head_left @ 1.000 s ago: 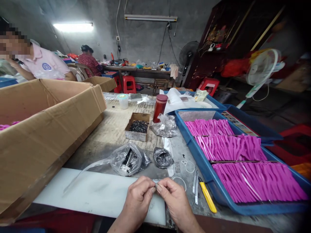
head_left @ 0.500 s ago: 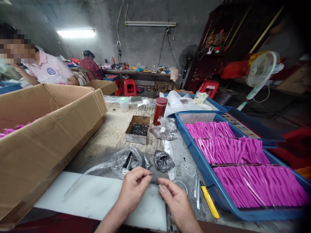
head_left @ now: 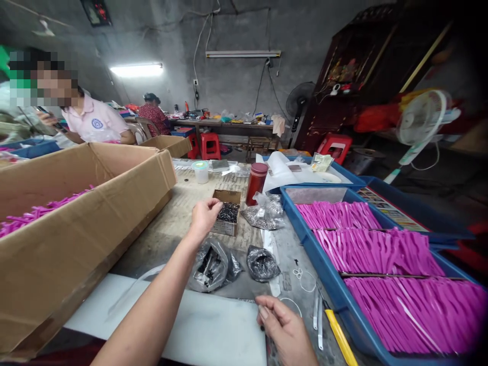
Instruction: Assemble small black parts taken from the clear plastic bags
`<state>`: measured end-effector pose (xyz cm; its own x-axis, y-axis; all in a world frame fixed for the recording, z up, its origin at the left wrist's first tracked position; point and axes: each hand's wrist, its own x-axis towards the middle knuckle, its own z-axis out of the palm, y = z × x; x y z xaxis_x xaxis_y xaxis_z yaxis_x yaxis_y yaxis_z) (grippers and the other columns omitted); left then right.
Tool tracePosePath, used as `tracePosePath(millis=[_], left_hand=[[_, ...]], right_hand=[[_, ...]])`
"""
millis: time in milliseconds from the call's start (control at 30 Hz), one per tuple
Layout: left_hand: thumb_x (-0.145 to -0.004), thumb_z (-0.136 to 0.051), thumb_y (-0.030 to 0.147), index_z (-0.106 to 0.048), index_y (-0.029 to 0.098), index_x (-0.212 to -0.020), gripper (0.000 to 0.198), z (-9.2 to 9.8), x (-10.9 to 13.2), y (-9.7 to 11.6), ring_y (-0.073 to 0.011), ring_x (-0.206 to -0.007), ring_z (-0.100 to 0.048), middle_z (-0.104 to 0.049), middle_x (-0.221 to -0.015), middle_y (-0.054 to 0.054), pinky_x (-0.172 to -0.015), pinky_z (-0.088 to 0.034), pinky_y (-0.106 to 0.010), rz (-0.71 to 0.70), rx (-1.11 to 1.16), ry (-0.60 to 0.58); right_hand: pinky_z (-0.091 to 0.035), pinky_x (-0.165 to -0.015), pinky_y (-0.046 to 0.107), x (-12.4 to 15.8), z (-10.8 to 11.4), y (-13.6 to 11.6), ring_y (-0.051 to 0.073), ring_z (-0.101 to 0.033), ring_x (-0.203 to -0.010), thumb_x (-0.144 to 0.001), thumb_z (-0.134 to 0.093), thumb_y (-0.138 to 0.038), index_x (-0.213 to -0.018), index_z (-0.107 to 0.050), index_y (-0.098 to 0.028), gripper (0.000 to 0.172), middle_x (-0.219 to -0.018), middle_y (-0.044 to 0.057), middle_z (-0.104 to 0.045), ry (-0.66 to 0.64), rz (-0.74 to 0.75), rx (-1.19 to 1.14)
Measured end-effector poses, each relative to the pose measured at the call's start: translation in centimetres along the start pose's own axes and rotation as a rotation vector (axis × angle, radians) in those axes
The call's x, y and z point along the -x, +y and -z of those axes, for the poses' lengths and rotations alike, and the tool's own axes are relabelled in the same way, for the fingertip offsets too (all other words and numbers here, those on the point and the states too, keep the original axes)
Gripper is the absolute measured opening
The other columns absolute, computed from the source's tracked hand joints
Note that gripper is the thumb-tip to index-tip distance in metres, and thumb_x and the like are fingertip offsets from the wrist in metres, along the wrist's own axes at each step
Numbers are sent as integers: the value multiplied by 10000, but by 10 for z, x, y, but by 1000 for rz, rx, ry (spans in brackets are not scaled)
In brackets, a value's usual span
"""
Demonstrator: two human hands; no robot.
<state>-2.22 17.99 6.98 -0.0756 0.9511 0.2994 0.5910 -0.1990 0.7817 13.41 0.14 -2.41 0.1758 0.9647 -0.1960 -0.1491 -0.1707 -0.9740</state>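
Note:
My left hand [head_left: 206,216] reaches to the left edge of a small cardboard box [head_left: 224,228] filled with small black parts [head_left: 229,212]. Its thumb and fingertips are pinched together; anything between them is too small to make out. Over the right edge of a white sheet [head_left: 217,325], my right hand [head_left: 280,325] is closed, thumb against curled fingers. A small black part [head_left: 262,328] shows at its fingertips. Between the hands lie an open clear bag [head_left: 213,264] with black pieces inside and a rolled-down dark plastic bag [head_left: 263,263].
At left stands a large carton [head_left: 87,223] holding magenta pieces. A blue tray [head_left: 305,231] of magenta strips in rows fills the right. Near it lie a yellow-handled tool [head_left: 340,338] and metal strips [head_left: 319,325]. A red canister [head_left: 256,184] stands behind the box. A person [head_left: 99,119] sits beyond the carton.
My left hand has moved forward from beside the right hand to the small cardboard box. My right hand stays near the sheet's edge, slightly lower in view. The head view has tilted up a little.

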Motion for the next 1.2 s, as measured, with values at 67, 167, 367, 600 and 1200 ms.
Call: tracePosePath(millis=[67, 167, 367, 600, 1200], left_hand=[[-686, -465, 284, -634, 143, -688, 220, 8, 17, 1, -128, -540, -528, -590, -538, 21, -503, -364, -193, -31, -36, -32], [-702, -455, 269, -621, 157, -670, 202, 22, 49, -1, -125, -561, -535, -601, -577, 24, -519, -371, -186, -60, -85, -100], [-753, -399, 221, -599, 177, -674, 219, 37, 91, -20, -116, -579, -543, -605, -618, 19, -549, -383, -179, -61, -341, -276], [-694, -442, 128, -611, 199, -686, 183, 24, 100, -32, -179, -725, -570, -619, -744, -33, -600, -390, -233, -100, -573, -508], [-742, -370, 131, -510, 189, -659, 173, 15, 106, -40, -145, -650, -504, -524, -681, -4, -594, -366, -230, -134, -429, -424]], right_hand=[[-396, -478, 228, -1, 3, -3, 139, -486, -497, -591, -614, -421, -732, -633, -159, 297, -510, -7, -538, -25, -28, 19], [-381, -441, 211, -1, 6, -5, 129, -472, -483, -590, -613, -420, -731, -636, -157, 300, -511, -7, -532, -41, -47, 44], [-314, -348, 186, 2, 3, -2, 97, -411, -398, -582, -609, -439, -710, -628, -175, 294, -487, -29, -500, 31, -62, 8], [-379, -457, 217, 2, 4, -4, 137, -482, -480, -586, -601, -457, -710, -641, -168, 317, -493, -10, -544, -1, -14, 85], [-332, -432, 215, 9, -1, 1, 111, -420, -442, -582, -598, -495, -721, -631, -149, 374, -504, -21, -502, -2, -23, 34]])
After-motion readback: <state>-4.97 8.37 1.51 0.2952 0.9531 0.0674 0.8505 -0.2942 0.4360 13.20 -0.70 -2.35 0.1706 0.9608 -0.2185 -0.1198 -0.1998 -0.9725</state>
